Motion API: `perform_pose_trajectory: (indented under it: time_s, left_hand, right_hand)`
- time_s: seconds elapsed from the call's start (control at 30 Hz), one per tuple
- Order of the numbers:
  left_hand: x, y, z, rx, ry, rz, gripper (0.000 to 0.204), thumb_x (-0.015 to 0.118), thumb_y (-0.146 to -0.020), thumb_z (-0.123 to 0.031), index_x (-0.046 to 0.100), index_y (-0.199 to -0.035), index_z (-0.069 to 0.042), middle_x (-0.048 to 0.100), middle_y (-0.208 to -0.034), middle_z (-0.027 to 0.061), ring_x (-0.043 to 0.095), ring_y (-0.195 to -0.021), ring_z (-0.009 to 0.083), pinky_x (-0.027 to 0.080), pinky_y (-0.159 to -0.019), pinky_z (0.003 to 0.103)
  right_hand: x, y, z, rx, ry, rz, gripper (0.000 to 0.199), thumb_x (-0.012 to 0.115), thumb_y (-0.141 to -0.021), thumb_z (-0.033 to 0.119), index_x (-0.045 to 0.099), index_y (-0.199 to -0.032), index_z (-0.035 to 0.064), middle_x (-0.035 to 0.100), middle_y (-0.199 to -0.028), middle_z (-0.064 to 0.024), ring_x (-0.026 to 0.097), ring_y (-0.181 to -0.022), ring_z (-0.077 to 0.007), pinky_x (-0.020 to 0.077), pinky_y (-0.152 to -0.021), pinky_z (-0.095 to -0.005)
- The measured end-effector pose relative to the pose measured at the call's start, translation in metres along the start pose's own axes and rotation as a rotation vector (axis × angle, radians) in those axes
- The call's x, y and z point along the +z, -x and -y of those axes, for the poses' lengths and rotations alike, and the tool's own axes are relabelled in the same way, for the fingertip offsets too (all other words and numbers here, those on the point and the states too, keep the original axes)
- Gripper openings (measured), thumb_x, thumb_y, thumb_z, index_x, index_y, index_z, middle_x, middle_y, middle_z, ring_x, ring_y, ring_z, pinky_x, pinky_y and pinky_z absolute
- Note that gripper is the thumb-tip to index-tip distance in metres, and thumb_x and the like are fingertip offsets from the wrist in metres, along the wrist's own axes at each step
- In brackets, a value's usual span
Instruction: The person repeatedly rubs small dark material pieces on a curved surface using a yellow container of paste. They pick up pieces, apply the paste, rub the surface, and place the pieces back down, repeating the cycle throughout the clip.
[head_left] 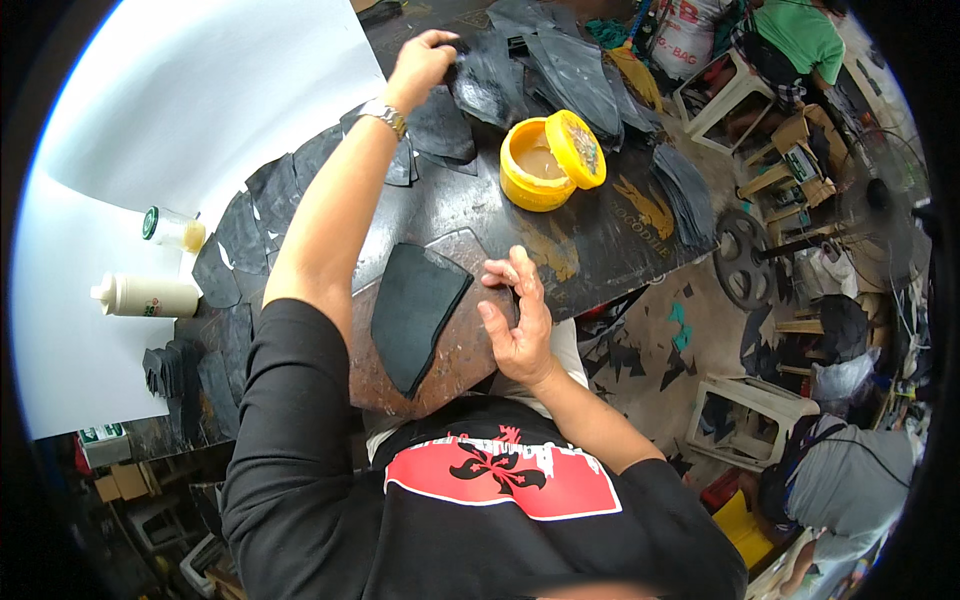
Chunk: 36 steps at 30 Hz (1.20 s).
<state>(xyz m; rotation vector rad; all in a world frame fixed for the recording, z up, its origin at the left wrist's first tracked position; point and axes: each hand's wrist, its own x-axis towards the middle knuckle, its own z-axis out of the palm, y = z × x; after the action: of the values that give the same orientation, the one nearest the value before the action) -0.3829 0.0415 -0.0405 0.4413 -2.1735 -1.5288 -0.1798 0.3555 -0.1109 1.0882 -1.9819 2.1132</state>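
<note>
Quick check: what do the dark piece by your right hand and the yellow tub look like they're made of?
Dark piece: apparently leather or synthetic sheet, matte, flat, thin with cut edges. Yellow tub: likely plastic, glossy moulded wall, matching lid propped on its rim, with a pale tan paste inside, possibly glue.

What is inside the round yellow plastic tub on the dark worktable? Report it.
The round yellow plastic tub is open and holds a pale, yellowish paste. Its yellow lid leans on the right rim and covers that edge, so the depth and bottom cannot be seen.

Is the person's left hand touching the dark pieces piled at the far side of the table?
Touching. The head view shows the left hand with its fingers closed on the edge of a dark piece.
</note>
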Motion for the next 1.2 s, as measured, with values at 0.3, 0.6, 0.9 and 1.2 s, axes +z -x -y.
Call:
perform_pose_trajectory:
  time_s: [0.3,0.6,0.9,1.2]
  left_hand:
    - [0.049,-0.021,0.038,0.249,-0.492,-0.050,0.035,0.061,-0.089,-0.007,0.070,-0.123,-0.011,0.073,-0.112,0.0178,0.068,-0.095,0.0299,0.053,-0.093,0.037]
    - [0.064,-0.008,0.043,0.293,-0.866,-0.101,0.055,0.051,-0.096,-0.031,0.047,-0.150,-0.024,0.050,-0.149,0.0127,0.042,-0.141,0.0347,0.034,-0.111,0.062]
    - [-0.045,0.105,-0.010,0.249,-0.618,0.179,0.076,0.074,-0.093,-0.034,0.037,-0.157,-0.014,0.055,-0.145,0.0206,0.051,-0.138,0.0315,0.040,-0.114,0.046]
    - [-0.087,0.328,-0.099,0.000,0.256,0.081,0.069,0.059,-0.103,-0.024,0.026,-0.161,-0.009,0.056,-0.143,0.0163,0.055,-0.132,0.0266,0.040,-0.112,0.043]
  right_hand:
    - [-0.006,-0.005,0.000,-0.098,0.076,0.092,0.074,0.073,-0.091,0.009,0.036,-0.153,-0.0023,0.062,-0.129,-0.0204,0.063,-0.109,-0.0305,0.0493,-0.099,-0.0423]
    - [-0.010,-0.006,-0.002,-0.124,0.103,0.144,0.064,0.067,-0.096,0.035,0.046,-0.146,0.0002,0.060,-0.129,-0.0195,0.058,-0.120,-0.0379,0.0332,-0.110,-0.0583]
    - [-0.009,-0.012,0.000,-0.169,0.181,0.167,0.056,0.072,-0.091,0.025,0.055,-0.140,0.0039,0.060,-0.131,-0.0162,0.057,-0.121,-0.0358,0.0347,-0.111,-0.0562]
    - [-0.005,-0.004,-0.002,-0.130,0.084,0.101,0.060,0.069,-0.091,0.004,0.046,-0.146,-0.0023,0.061,-0.127,-0.0169,0.061,-0.109,-0.0265,0.0469,-0.101,-0.0373]
